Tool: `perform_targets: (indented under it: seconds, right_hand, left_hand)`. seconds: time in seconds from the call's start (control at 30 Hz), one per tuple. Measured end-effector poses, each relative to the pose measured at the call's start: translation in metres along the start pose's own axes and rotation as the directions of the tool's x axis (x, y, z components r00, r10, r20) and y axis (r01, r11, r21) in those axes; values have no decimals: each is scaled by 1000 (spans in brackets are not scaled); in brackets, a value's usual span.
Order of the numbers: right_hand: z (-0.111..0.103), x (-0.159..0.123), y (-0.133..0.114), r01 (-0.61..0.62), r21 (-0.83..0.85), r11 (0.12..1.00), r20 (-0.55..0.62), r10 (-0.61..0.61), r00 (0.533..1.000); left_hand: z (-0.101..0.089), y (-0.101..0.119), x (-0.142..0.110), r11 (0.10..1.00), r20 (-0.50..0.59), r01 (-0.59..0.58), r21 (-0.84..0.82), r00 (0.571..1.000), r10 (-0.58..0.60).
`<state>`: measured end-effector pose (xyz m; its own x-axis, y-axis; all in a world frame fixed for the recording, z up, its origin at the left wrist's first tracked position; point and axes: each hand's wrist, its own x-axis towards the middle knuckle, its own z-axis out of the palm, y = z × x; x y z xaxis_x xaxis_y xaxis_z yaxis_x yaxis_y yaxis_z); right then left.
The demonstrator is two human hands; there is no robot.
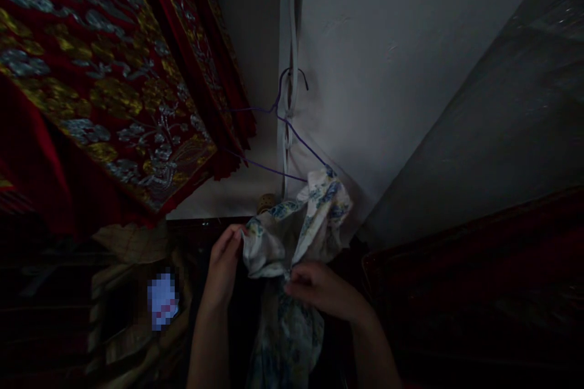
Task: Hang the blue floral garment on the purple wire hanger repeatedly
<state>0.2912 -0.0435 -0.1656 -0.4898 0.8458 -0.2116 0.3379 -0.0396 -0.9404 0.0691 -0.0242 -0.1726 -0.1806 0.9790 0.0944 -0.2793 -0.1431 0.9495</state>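
- Pinching floral-print shirt (314, 228) with left hand (227, 252) and right hand (317, 287), both below purple wire hanger (302, 138).
- Only looks caught on one hanger end, so could slide right off if tugged down.

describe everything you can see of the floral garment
The floral garment is whitish with blue and yellowish print, in what looks like soft, thin fabric. One shoulder drapes over the right side of a thin purple hanger; the other side is off it. The left hand pinches that side's edge; the right hand pinches the front. The creased lower part hangs between the forearms, dim.
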Motion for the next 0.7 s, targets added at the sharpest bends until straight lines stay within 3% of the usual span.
perform_targets:
  seconds: [0.07, 0.13, 0.2, 0.3, 0.33, 0.37, 0.43, 0.47, 0.53, 0.6, 0.67, 0.7]
  right_hand:
    - [2, 5, -2, 60, 78, 995, -195, -43, 980]
    - [7, 12, -1, 160, 188, 969, -432, -65, 900]
    - [15, 20, 5, 221, 309, 925, -600, 9, 800]
    - [29, 23, 17, 346, 504, 791, -737, 184, 651]
    - [31, 21, 18, 401, 553, 731, -746, 219, 630]
    - [33, 19, 15, 444, 601, 665, -731, 231, 642]
    - [31, 14, 2, 475, 706, 525, -646, 204, 736]
    - [28, 12, -7, 461, 758, 461, -588, 178, 789]
    - [20, 9, -23, 407, 838, 363, -482, 144, 864]
    - [15, 7, -32, 343, 883, 319, -406, 154, 901]
    - [15, 5, -33, 269, 902, 338, -335, 157, 929]
    - [16, 5, -33, 240, 899, 365, -305, 131, 943]
  left_hand:
    - [12, 8, -8, 996, 77, -6, -89, 997, 13]
    - [28, 17, -16, 995, 217, -22, -94, 975, 42]
    - [45, 26, -26, 998, 387, -50, -30, 920, 58]
    - [68, 40, -39, 981, 557, -167, 102, 826, 83]
    - [72, 44, -42, 968, 591, -212, 135, 801, 93]
    - [74, 48, -45, 954, 618, -249, 165, 781, 96]
    - [68, 54, -47, 936, 640, -275, 221, 765, 73]
    - [62, 56, -46, 935, 625, -266, 236, 778, 64]
    - [46, 57, -41, 945, 508, -235, 227, 857, 91]
    - [31, 58, -31, 950, 327, -239, 201, 930, 165]
    - [22, 58, -17, 942, 238, -260, 211, 949, 208]
    - [22, 57, -11, 941, 255, -262, 215, 945, 205]
